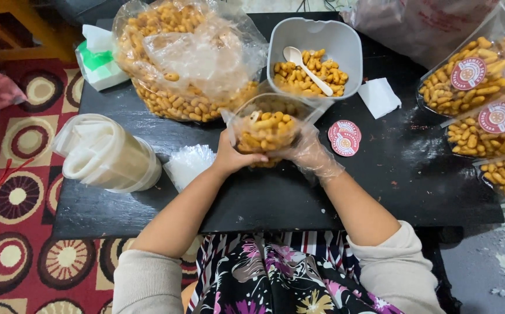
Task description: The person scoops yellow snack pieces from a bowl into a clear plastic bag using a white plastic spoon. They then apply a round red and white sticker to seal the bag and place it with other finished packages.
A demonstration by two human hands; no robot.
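Observation:
Both hands hold a small clear plastic bag [267, 129] filled with yellow-orange finger-shaped snacks, just above a low black table [147, 145]. My left hand [233, 157] is bare and grips the bag's left side. My right hand [310, 152] wears a thin clear plastic glove and grips the bag's right side. The bag's mouth is open at the top. Behind it stands a grey square bowl [316, 55] with more snacks and a white spoon [306, 68].
A big clear sack of snacks [185, 58] lies at the back left. Filled packs with round red labels [485, 93] lie at the right. Two loose red stickers [343, 137], a white paper [378, 96], a roll of plastic bags [104, 154] and a tissue box [98, 61] are on the table.

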